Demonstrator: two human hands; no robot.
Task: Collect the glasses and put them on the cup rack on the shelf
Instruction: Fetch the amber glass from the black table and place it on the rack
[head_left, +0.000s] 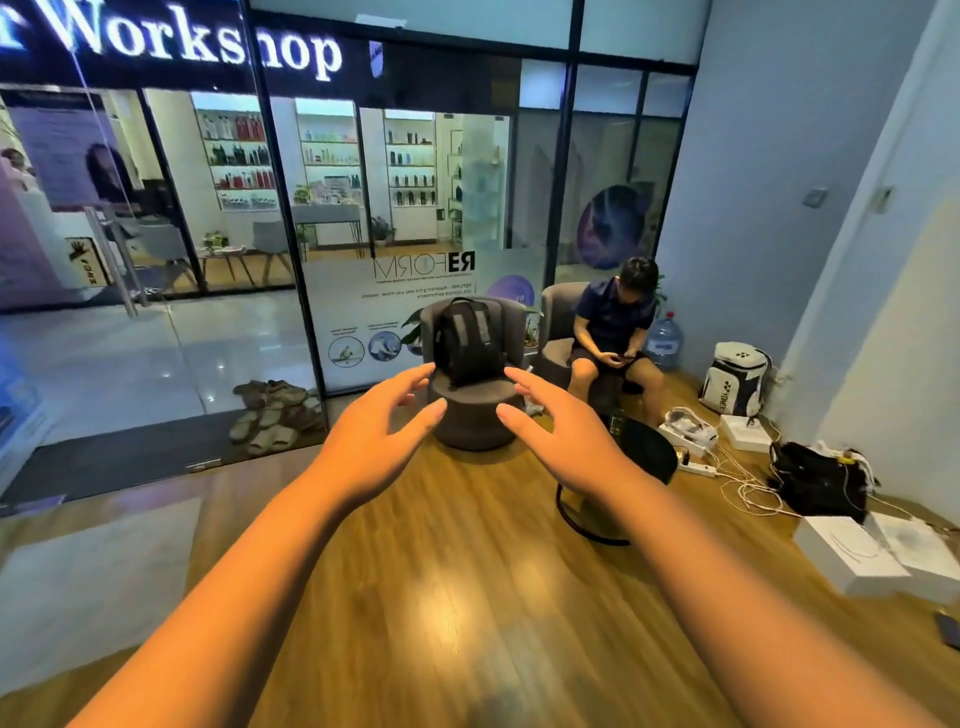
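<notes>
Two hands: my left hand (382, 415) and right hand (561, 431) are both stretched out ahead of me at about the same height, palms turned partly toward each other, nothing between them.
Fingers: spread and only loosely bent on both hands; released, holding nothing and touching nothing.
Glasses: I can make out what looks like one clear glass (617, 423) on the round black tabletop (652, 449), just past my right wrist and partly hidden by it; I can't tell whether more stand there.
Key relation: the glass lies ahead and to the right of both hands, lower than the fingers. My right hand is plainly the nearer one; the left is well apart from it.
Axis: the glass seems to stand upright, though too little of it shows to be sure.
Cup rack and shelf: not in view from here.
Stage: I judge collecting has not begun.
Next move: I'd expect to drop the right hand down and rightward toward the tabletop.
Surroundings: a seated person (615, 325) is near the tabletop; a black backpack (467, 340) sits on a grey chair.
</notes>
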